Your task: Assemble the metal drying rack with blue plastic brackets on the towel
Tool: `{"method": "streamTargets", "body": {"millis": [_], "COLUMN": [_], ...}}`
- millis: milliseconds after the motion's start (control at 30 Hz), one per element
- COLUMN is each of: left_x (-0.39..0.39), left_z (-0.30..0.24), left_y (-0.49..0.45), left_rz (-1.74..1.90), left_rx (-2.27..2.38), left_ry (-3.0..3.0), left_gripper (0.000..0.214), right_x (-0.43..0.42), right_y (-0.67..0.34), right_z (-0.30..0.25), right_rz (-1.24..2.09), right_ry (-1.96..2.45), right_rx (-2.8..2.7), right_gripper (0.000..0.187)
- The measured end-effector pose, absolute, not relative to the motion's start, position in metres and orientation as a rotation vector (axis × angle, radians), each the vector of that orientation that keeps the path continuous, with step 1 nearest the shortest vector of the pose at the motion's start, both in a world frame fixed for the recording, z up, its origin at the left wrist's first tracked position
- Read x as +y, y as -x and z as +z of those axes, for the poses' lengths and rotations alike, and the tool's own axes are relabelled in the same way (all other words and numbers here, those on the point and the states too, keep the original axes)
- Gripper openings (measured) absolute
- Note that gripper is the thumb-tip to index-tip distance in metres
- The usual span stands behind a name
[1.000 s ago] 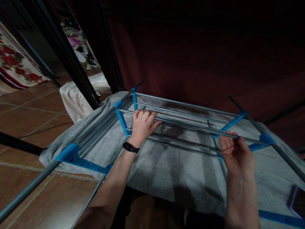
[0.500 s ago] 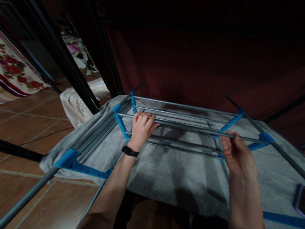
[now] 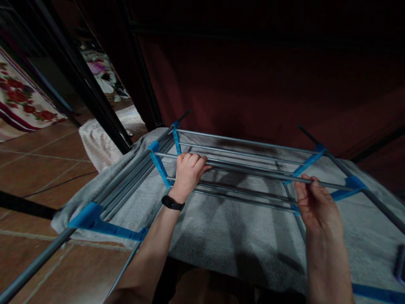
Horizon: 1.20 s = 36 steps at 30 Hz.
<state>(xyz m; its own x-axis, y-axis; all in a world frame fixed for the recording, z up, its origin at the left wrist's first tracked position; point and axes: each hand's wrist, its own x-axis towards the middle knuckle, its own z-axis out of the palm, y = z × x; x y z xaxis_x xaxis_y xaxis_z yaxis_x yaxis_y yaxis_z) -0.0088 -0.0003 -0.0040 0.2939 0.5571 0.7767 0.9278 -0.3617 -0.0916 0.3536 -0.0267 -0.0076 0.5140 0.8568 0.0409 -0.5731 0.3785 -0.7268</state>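
A drying rack made of grey metal tubes and blue plastic brackets [image 3: 160, 166] lies on a grey blanket. Several crossbars span between its two side poles. My left hand [image 3: 189, 173], with a black band on its wrist, is wrapped over the near upper crossbar [image 3: 249, 169] toward its left end. Fingers of my right hand [image 3: 318, 207], palm turned up, close around the right part of that same bar. More loose-looking rods seem to lie along this bar between my hands. On the left, a bundle of grey tubes [image 3: 129, 181] runs beside the side pole.
The grey blanket [image 3: 221, 232] covers the surface under the rack. A dark red panel [image 3: 253, 93] stands behind. Black metal posts [image 3: 91, 84] rise at left, with a striped cloth [image 3: 95, 143] and tiled floor [image 3: 57, 173] beyond. A dark-edged object [image 3: 400, 264] sits at the right edge.
Both hands keep their hold on the crossbar. My left hand and the near left bracket sit very slightly lower in view; otherwise little differs.
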Motion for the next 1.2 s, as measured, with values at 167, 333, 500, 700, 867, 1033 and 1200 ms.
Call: {"method": "streamTargets", "body": {"millis": [167, 333, 500, 700, 867, 1033, 1200], "left_x": [0.0, -0.002, -0.005, -0.005, -0.004, -0.004, -0.002], "left_z": [-0.003, -0.003, 0.0, 0.001, 0.0, -0.001, -0.003], "left_y": [0.008, 0.008, 0.007, 0.005, 0.005, 0.005, 0.005], "left_rz": [-0.866, -0.883, -0.973, -0.913, -0.87, -0.821, -0.831], "left_rx": [-1.33, -1.334, -1.293, -1.274, -1.264, -1.307, -1.308], "left_ry": [2.005, 2.025, 2.037, 2.086, 2.06, 2.031, 2.034], "left_gripper": [0.013, 0.019, 0.029, 0.038, 0.031, 0.03, 0.029], "right_x": [-0.026, -0.024, -0.025, -0.025, -0.022, -0.021, -0.023], "right_y": [-0.355, -0.357, -0.363, -0.368, -0.369, -0.372, -0.369], "right_z": [-0.009, -0.007, -0.004, -0.002, -0.004, -0.009, -0.008], "right_rz": [0.953, 0.985, 0.983, 0.928, 0.917, 0.896, 0.891], "right_ry": [0.726, 0.768, 0.791, 0.837, 0.82, 0.813, 0.793], "right_rx": [-0.458, -0.43, -0.376, -0.363, -0.379, -0.407, -0.44], "right_gripper": [0.015, 0.01, 0.012, 0.009, 0.008, 0.009, 0.009]}}
